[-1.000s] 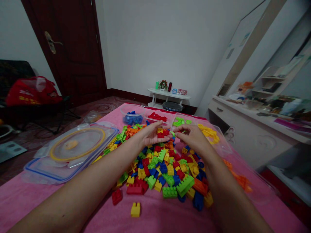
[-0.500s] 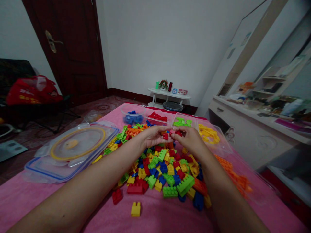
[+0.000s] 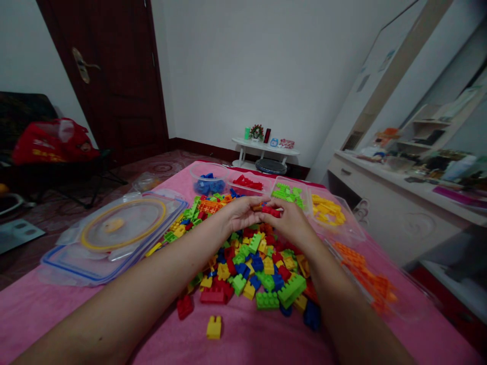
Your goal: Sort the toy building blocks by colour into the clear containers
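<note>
Pink cloth covers the whole work surface, with a white wall and a dark door behind. On its left side lies a clear lid with a yellow ring, on a plastic bag. In the middle sits a wide heap of bricks in mixed colours. Along the far and right edges stand clear tubs: a blue-filled bowl, a red tray, a green tray, a yellow tray and an orange tray.

Judging by this, the sorting by colour is only begun. Each tub holds a small share, while most of the bricks remain mixed in the heap.

Both hands meet above the heap's far edge, near the red and green trays. The left hand and the right hand pinch a red brick between them, fingers curled tight on its two ends.

That brick hangs clear of the heap. Its long axis runs across the view from left to right, dipping slightly toward the right hand. Which way its studs face cannot be told.
</note>
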Action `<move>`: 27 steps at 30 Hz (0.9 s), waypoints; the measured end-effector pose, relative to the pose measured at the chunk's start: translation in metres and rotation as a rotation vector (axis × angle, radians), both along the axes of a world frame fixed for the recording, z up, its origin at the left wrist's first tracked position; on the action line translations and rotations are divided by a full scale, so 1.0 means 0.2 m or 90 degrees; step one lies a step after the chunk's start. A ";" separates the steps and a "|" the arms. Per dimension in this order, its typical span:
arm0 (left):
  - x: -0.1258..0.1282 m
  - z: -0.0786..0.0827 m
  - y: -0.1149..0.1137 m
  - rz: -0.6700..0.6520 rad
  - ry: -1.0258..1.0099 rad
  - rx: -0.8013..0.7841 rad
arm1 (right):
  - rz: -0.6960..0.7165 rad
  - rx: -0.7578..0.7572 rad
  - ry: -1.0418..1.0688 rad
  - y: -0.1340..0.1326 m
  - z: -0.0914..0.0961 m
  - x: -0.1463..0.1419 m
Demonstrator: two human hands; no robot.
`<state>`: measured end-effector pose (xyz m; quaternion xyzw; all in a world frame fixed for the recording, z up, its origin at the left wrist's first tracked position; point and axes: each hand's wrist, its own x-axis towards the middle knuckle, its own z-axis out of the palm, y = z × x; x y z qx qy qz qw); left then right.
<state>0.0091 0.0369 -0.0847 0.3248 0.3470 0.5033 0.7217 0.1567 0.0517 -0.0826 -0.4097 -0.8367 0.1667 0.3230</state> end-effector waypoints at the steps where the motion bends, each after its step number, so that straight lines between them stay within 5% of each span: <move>1: 0.00 0.01 -0.01 0.002 0.058 0.014 | -0.006 -0.017 0.004 0.01 0.02 0.02; 6: 0.00 0.08 -0.07 0.088 0.344 0.151 | -0.060 -0.014 0.014 0.00 0.14 0.10; 14: 0.02 0.02 -0.04 -0.148 -0.050 -0.070 | -0.036 0.053 0.014 -0.11 0.15 -0.02; 22: 0.02 0.00 -0.04 -0.109 -0.102 -0.129 | -0.022 0.046 0.069 -0.10 0.19 0.01; 27: -0.04 0.07 0.02 -0.111 -0.138 -0.101 | -0.074 0.068 0.145 -0.09 0.22 0.06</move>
